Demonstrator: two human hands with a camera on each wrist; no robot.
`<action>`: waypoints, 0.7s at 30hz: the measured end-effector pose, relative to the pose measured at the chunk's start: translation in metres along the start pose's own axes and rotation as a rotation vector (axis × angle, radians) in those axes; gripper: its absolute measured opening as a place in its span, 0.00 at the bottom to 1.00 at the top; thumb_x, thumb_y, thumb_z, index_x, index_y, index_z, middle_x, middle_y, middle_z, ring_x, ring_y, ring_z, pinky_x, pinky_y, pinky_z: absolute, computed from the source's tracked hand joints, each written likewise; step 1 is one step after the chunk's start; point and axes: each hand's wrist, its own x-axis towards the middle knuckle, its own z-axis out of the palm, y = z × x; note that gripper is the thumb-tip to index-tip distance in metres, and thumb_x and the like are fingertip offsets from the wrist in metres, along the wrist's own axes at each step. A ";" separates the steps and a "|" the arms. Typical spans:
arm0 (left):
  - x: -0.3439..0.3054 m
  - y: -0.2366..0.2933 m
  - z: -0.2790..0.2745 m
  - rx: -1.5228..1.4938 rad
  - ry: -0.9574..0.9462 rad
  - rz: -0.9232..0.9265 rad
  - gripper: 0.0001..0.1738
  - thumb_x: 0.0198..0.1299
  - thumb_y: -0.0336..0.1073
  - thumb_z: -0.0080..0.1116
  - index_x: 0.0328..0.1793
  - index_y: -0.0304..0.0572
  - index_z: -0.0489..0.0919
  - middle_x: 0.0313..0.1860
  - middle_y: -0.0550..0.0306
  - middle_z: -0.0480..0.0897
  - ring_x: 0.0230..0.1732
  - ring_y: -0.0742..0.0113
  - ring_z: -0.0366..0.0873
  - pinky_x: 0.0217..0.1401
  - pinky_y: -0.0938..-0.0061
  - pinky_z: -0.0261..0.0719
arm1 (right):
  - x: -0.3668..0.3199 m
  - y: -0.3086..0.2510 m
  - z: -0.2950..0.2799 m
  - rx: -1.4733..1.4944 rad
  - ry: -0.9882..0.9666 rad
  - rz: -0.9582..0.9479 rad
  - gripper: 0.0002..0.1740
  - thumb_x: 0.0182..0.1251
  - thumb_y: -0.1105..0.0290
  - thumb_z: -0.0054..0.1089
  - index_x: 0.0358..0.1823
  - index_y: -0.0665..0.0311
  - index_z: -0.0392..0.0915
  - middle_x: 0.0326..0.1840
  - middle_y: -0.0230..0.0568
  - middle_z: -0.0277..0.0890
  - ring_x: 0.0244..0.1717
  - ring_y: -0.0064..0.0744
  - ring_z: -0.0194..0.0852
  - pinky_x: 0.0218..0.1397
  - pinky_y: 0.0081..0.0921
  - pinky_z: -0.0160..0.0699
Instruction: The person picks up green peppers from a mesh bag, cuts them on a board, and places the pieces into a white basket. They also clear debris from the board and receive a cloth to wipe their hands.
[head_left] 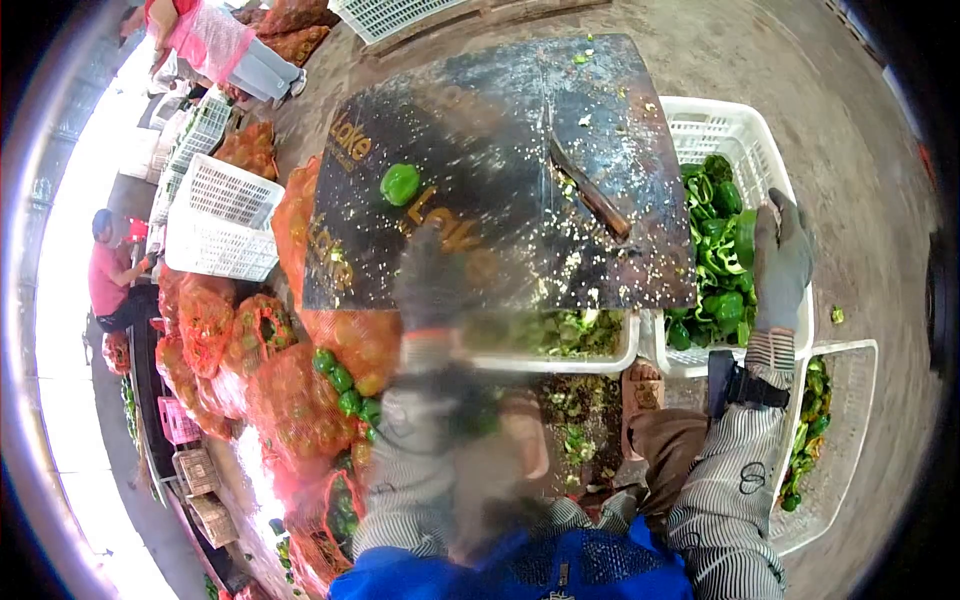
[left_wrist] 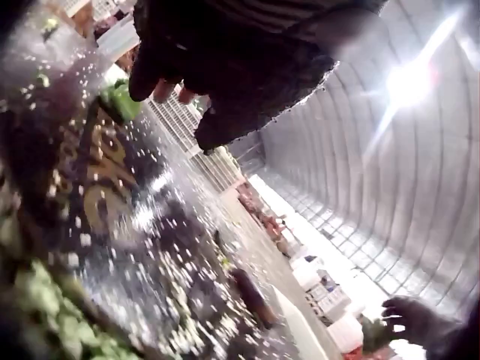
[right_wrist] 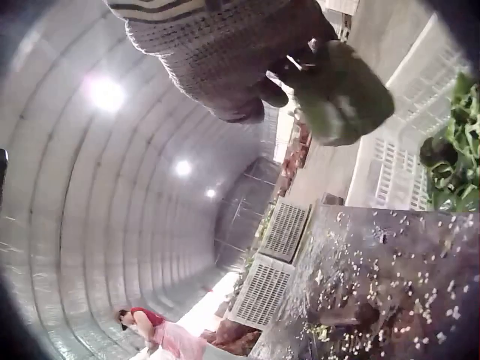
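A green bell pepper (head_left: 399,185) sits on the dark, seed-strewn board (head_left: 500,110), left of its middle. Just below it in the head view is my left hand (head_left: 430,275), gloved and motion-blurred, with nothing held; in the left wrist view its fingertips (left_wrist: 163,90) hang loosely bent near the pepper. My right hand (head_left: 785,255), in a grey glove, grips another green bell pepper (right_wrist: 341,94) over the white crate (head_left: 778,140) of green pepper pieces (head_left: 722,260). A knife with a wooden handle (head_left: 605,212) lies on the board's right half.
Under the board's near edge stands a white crate (head_left: 628,345) with pepper scraps. Another pale crate (head_left: 840,440) is at the lower right. Red mesh sacks (head_left: 290,400) of peppers crowd the left, beside stacked white baskets (head_left: 225,215). Two people are farther off at the left.
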 end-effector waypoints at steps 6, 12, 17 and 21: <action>0.139 -0.086 0.006 0.411 -0.036 -0.187 0.40 0.50 0.41 0.71 0.69 0.42 0.68 0.63 0.42 0.74 0.64 0.45 0.72 0.68 0.61 0.70 | -0.004 0.004 0.013 -0.208 -0.197 -0.134 0.19 0.68 0.63 0.54 0.57 0.62 0.76 0.59 0.50 0.74 0.59 0.48 0.72 0.63 0.39 0.70; 0.141 -0.064 0.026 0.616 -0.136 -0.320 0.29 0.52 0.50 0.68 0.60 0.51 0.76 0.58 0.42 0.77 0.59 0.40 0.75 0.61 0.54 0.76 | -0.026 -0.020 0.042 -0.181 -0.386 -0.220 0.17 0.64 0.69 0.58 0.54 0.61 0.77 0.54 0.46 0.75 0.57 0.47 0.72 0.60 0.40 0.71; 0.107 -0.021 0.022 0.559 -0.370 -0.333 0.28 0.59 0.45 0.64 0.63 0.46 0.72 0.49 0.49 0.82 0.53 0.49 0.81 0.52 0.58 0.82 | -0.049 -0.039 0.066 -0.198 -0.530 -0.328 0.18 0.65 0.66 0.57 0.55 0.63 0.75 0.53 0.48 0.75 0.57 0.48 0.72 0.61 0.41 0.70; 0.055 -0.027 0.025 -0.817 -0.386 -0.668 0.30 0.58 0.48 0.66 0.63 0.44 0.72 0.49 0.41 0.81 0.51 0.45 0.80 0.51 0.57 0.83 | -0.059 -0.058 0.069 0.183 -0.748 -0.101 0.22 0.65 0.67 0.57 0.60 0.64 0.74 0.57 0.48 0.75 0.58 0.42 0.73 0.62 0.37 0.70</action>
